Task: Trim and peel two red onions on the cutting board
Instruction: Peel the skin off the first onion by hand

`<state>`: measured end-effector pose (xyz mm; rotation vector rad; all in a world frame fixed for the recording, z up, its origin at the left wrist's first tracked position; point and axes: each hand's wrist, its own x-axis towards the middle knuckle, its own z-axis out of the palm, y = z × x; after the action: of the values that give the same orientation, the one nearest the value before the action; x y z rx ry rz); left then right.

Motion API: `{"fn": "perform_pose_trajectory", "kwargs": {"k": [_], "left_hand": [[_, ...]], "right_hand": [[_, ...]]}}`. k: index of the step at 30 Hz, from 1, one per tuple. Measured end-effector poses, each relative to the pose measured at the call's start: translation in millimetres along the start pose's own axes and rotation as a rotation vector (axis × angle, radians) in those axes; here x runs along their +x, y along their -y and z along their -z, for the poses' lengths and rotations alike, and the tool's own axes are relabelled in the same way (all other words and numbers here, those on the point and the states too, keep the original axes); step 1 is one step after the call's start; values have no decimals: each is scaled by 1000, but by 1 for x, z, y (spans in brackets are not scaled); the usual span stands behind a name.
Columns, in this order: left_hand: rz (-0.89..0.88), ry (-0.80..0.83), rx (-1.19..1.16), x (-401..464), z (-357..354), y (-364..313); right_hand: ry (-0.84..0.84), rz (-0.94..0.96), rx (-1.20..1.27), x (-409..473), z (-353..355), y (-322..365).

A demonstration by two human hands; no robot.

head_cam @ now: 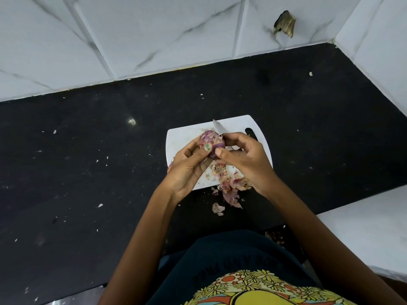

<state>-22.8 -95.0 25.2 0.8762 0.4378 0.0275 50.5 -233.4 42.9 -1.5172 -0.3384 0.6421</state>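
- You get even, fairly bright light, a small glare spot on the black counter (132,121).
- Wide-angle bending warps your frame edges.

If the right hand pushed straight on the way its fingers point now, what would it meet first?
The red onion: the right hand points left and already touches it, with the left hand gripping its other side. Depth is hard to judge from one view.

I see a black counter (88,161) that runs up to a white tiled wall. A white cutting board (187,137) lies flat on it. Onion skins (231,190) sit in a heap at the near edge of the board, and some spill over onto the counter. One loose bit of skin (218,209) lies just off the board. Tiny pale crumbs (100,205) dot the counter.
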Motion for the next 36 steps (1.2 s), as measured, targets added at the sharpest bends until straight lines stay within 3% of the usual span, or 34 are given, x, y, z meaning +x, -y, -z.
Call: {"fn": "perform_pose_trajectory", "kwargs": {"k": [10,25,31,36], "left_hand": [[39,-5,25,-3,0,2],[2,33,123,-6,2,-4],[10,95,222,-7,4,-8],[41,111,181,-7,6,-6]], "right_hand": [[-40,98,-309,2,9,14],[-44,63,-273,3,13,17],[-52,66,-407,5,12,16],[-42,56,-318,5,17,16]]}}
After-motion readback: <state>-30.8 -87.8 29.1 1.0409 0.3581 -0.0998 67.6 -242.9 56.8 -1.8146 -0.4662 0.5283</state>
